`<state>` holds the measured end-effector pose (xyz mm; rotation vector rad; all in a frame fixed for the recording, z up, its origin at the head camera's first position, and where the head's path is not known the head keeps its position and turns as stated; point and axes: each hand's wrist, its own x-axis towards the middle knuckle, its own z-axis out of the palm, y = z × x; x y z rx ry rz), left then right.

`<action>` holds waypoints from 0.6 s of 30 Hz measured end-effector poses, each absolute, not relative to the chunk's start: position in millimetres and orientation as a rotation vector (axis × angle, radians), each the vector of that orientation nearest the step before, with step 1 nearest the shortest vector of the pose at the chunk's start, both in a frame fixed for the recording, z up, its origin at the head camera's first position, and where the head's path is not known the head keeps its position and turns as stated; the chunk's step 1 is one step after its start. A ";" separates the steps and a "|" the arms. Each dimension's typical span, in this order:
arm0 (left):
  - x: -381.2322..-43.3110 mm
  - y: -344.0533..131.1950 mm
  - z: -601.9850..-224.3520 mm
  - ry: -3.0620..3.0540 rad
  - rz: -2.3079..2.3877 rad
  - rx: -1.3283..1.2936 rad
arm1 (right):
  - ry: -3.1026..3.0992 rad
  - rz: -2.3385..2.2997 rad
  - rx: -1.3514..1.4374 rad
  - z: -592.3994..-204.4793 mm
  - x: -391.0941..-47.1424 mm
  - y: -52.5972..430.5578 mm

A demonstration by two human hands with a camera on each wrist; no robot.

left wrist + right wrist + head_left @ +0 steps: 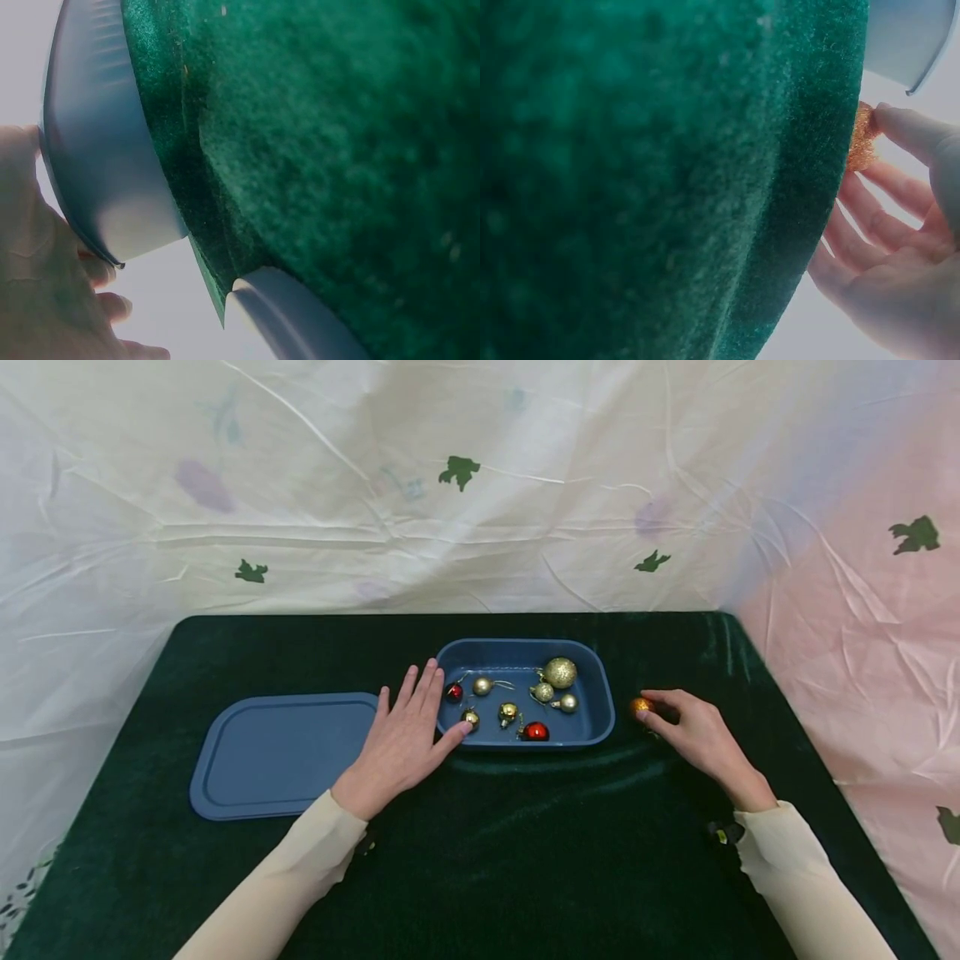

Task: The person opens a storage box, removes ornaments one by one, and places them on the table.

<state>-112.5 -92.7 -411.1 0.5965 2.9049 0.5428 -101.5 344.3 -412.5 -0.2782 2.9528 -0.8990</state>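
A blue rectangular box (525, 647) holds several small Christmas baubles, among them a large gold glitter bauble (559, 672) and a shiny red bauble (535, 731). Along the box's left rim rests my left hand (405, 739), its fingers straight and its thumb over the near left corner. The left wrist view shows that hand against the outside of the box (105, 142). To the right of the box, my right hand (697, 735) pinches an orange glitter bauble (641, 707) between thumb and forefinger. In the right wrist view the orange bauble (862, 139) is partly hidden by the cloth.
A blue lid (277, 756) lies flat on the table, left of the box and partly behind the left hand. Dark green velvet cloth (525, 852) covers the table. Pale fabric (555, 527) with leaf shapes hangs behind, and pinkish fabric hangs at the right.
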 end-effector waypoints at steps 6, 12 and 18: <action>-112.0 -92.8 -410.9 2.909 0.549 0.598 | 2.934 -0.882 -0.283 -410.6 -100.7 343.2; -112.0 -92.9 -412.1 2.914 0.579 0.611 | 2.984 -0.892 -0.297 -401.7 -95.9 339.9; -111.9 -93.6 -412.4 2.914 0.595 0.610 | 3.106 -1.009 -0.280 -389.5 -89.3 326.7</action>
